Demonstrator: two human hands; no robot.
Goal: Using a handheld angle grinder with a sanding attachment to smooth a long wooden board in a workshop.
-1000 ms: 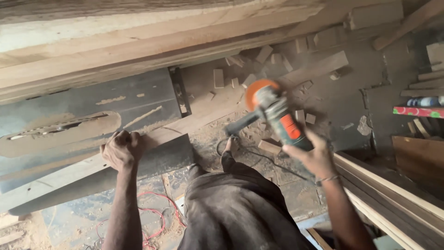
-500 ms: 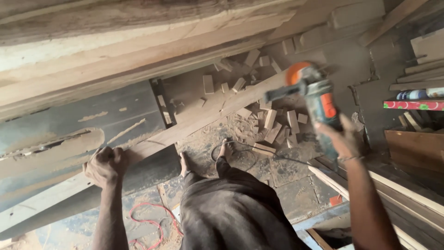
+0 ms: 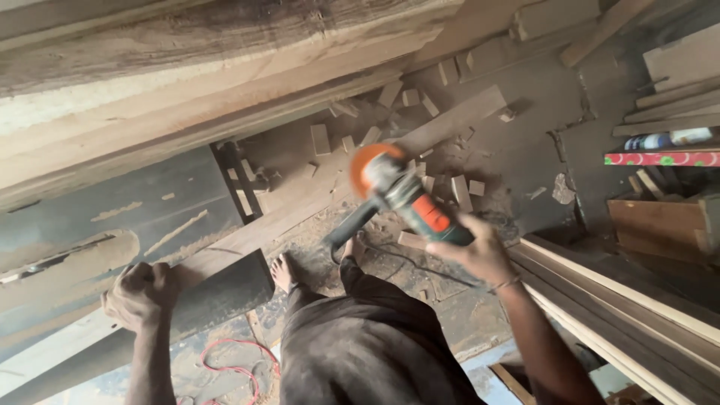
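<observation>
grinder (image 3: pixel 401 196) sits in your right hand (image 3: pixel 476 251), fingers wrapped tight round its body, raised above the littered floor (image 3: pixel 517 161); your left hand (image 3: pixel 139 294) clamps the plank (image 3: pixel 247 232) on the counter (image 3: pixel 112 217).

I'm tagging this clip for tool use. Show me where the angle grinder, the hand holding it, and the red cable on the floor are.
angle grinder (image 3: pixel 409 196): head view, on its grey-and-orange body.
right hand (image 3: pixel 480 251): head view, on the back of the hand gripping the grinder's rear.
red cable (image 3: pixel 232 364): head view, on a loop lying on the dusty floor.
</observation>
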